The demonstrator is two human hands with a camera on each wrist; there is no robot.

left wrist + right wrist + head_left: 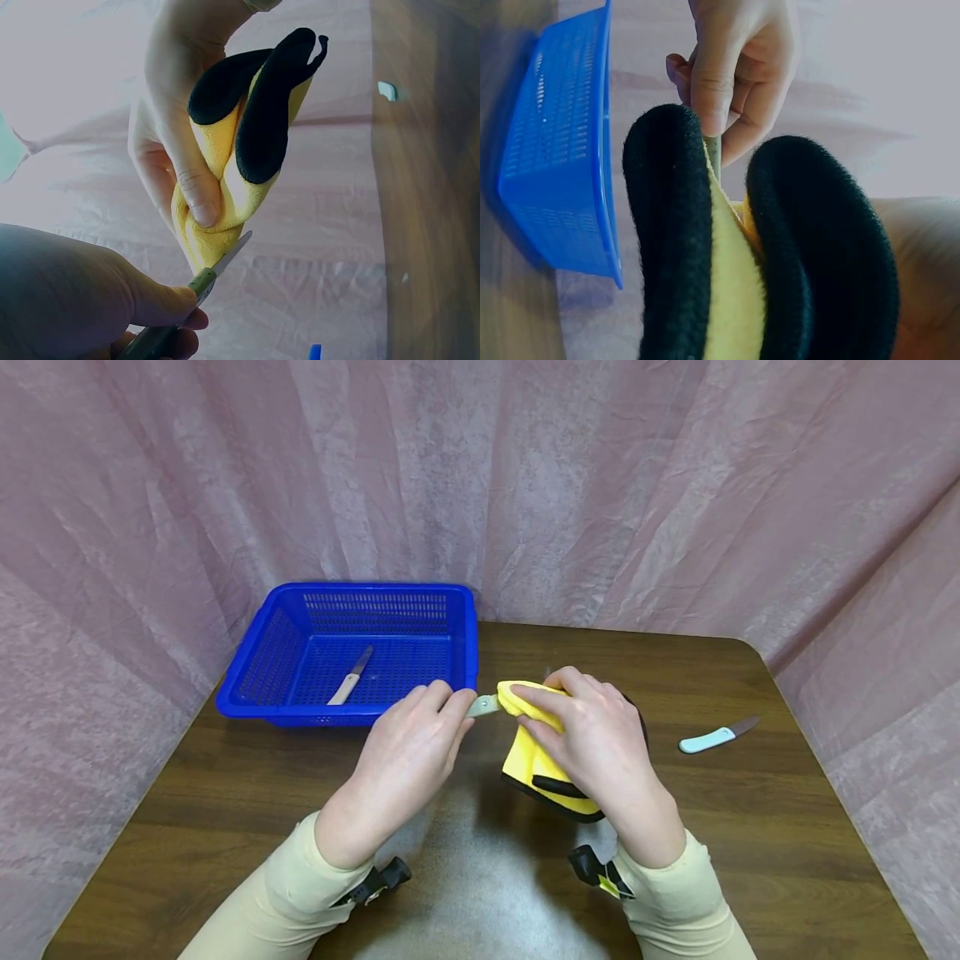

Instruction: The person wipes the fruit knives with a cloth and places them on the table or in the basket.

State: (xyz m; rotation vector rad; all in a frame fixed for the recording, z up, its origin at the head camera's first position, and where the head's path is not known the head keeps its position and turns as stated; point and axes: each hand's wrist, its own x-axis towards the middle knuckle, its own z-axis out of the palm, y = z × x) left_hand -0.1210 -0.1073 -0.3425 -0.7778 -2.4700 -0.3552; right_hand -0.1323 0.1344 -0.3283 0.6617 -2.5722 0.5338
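My left hand (415,732) grips the pale green handle of a small knife (483,705), its blade pointing right. In the left wrist view the metal blade (234,252) lies against a yellow cloth (214,244) with black edging. My right hand (600,739) pinches that cloth between thumb and fingers, folded about the blade, and the rest hangs below the hand. Both hands are raised over the table's middle. From the head, the cloth hides most of the blade. The right wrist view shows the cloth's black edges (821,225) up close.
A blue plastic basket (255,704) stands at the back left, with a white-handled knife (349,678) lying inside. On the right of the wooden table (787,827) lies a knife with a light blue handle (707,741). Pink curtains (525,485) hang behind the table.
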